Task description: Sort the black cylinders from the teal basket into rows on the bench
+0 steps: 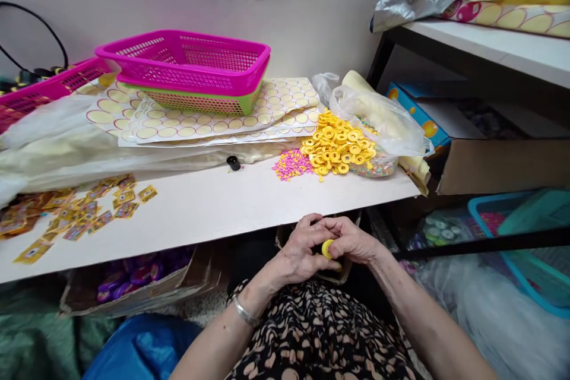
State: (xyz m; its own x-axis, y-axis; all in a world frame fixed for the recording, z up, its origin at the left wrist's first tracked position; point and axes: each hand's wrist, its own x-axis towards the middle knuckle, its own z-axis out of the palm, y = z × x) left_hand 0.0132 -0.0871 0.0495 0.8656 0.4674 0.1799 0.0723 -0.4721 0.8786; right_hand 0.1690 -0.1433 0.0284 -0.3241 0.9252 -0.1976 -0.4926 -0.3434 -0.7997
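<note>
Live from my fingers: left hand [300, 251] and right hand [355, 241] meet just off the near edge of the table [249, 196], both closed on one yellow disc [327, 247], my right thumb against it! Outward now, to the table's right: a heap of yellow rings [338, 147], beads [291, 165] and a clear bag [385, 116]; mid-table, a black cap [233, 162]; on the table's left, gold packets [122, 196]; towards its back, a pink basket [178, 80] stacked on a green basket [240, 105]; under its left part, purple packs [129, 279] in a box [191, 276]
</note>
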